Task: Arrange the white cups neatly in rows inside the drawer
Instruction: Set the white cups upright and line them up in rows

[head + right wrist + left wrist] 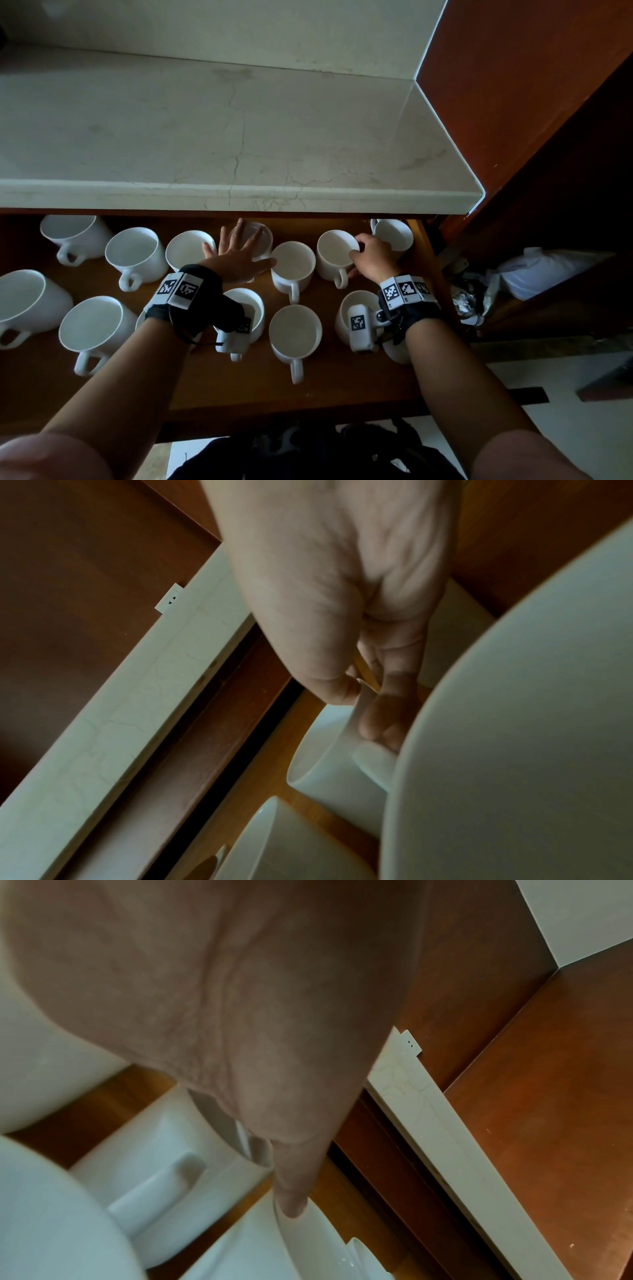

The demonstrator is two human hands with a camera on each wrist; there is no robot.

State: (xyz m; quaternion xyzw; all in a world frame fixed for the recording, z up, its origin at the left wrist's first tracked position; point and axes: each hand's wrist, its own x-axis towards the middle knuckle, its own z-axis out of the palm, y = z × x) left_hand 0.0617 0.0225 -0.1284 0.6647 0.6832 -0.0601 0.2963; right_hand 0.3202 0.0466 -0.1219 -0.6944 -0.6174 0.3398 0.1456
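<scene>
White cups [293, 262] sit in drawer [342, 394] below counter [239, 137]. Right hand [371, 255] grip pinches one cup's rim [337, 251]; left hand [239, 255] spread flat. Prob. rigid, glazed-slick, chippable; take by handle/rim.

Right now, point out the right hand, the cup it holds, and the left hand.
right hand [371, 255], head view, back of the hand.
cup it holds [334, 248], head view, inner wall below the rim.
left hand [236, 258], head view, back of the hand.
</scene>
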